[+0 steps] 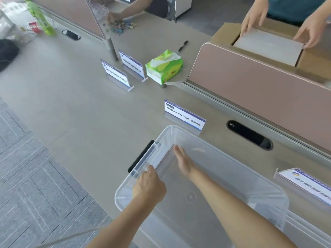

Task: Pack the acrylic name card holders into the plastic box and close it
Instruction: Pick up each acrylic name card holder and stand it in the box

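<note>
The clear plastic box stands open on the desk in front of me, with no lid on it. My left hand grips its left rim beside the black latch. My right hand is inside the box, flat with fingers straight, against what looks like an acrylic holder leaning on the left wall. Another name card holder stands just beyond the box. Two more holders stand farther back. One holder sits at the right of the box.
A green tissue pack and a black pen lie behind the holders. A pink divider runs along the right, with a cable slot before it. Another person's hands work in a cardboard box. A second person's hand sorts small items.
</note>
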Available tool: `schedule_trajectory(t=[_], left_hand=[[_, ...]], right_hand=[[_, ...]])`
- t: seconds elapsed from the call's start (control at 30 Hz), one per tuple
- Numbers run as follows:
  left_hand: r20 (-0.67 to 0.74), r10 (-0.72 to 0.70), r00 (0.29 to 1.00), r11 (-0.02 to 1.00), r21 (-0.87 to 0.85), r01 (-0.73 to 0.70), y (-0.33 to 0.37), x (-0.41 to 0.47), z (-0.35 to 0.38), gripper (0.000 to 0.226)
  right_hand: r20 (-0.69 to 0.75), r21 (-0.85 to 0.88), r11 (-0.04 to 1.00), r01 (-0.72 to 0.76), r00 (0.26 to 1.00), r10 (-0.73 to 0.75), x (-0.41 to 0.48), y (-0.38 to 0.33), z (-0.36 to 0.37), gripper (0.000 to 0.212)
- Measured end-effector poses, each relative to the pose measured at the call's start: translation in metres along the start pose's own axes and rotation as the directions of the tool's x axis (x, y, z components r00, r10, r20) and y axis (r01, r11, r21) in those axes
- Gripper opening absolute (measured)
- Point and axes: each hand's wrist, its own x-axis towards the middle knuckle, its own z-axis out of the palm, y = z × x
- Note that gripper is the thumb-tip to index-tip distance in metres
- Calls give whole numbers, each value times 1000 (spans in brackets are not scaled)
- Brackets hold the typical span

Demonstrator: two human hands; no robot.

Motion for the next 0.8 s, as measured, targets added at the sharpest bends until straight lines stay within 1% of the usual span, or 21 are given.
schedule_trajectory(t=[0.1,0.13,0.2,0.23,0.3,0.37,0.43,0.53,0.6,0.67,0.73,0.8], left_hand=[[-38,152,988,987,60,-149,10,-20,-18,29],[-46,202,978,977,71,-199,17,-24,-24,29],[-48,312,949,949,68,-309,41,-27,-27,35],[-37,366,930,930,49,-364,57,-28,-25,37],[13,457,889,889,9,-458,94,-35,-19,40],[77,540,838,841,2,-542,133,-52,-7,41],[115,628,770,775,3,-632,169,-76,6,40],[134,739,660,666,2,-746,213,-116,27,36],[131,787,604,606,22,-795,240,-140,43,35],[117,822,557,555,52,-830,267,-163,63,34],[80,855,513,508,70,-858,294,-185,85,33],[30,888,459,454,91,-886,323,-206,111,29]], right_hand=[[-52,-106,993,-47,998,42,-32,-5,-12,72],[-60,-116,992,-50,997,43,-45,-7,-18,76],[-75,-72,997,-28,997,23,-75,-7,-37,82],[-103,-44,999,-5,995,0,-92,-7,-49,77],[-219,-21,1000,21,975,-26,-133,-4,-81,58],[-360,-86,996,4,932,-34,-182,1,-118,40],[-472,-193,980,-50,880,-48,-233,11,-156,32],[-605,-266,954,-138,794,-54,-303,36,-207,27],[-671,-265,948,-178,740,-49,-343,59,-238,21],[-714,-279,942,-188,696,-73,-377,84,-269,16],[-736,-306,934,-187,669,-107,-406,113,-303,10],[-739,-347,921,-177,656,-153,-429,145,-340,8]])
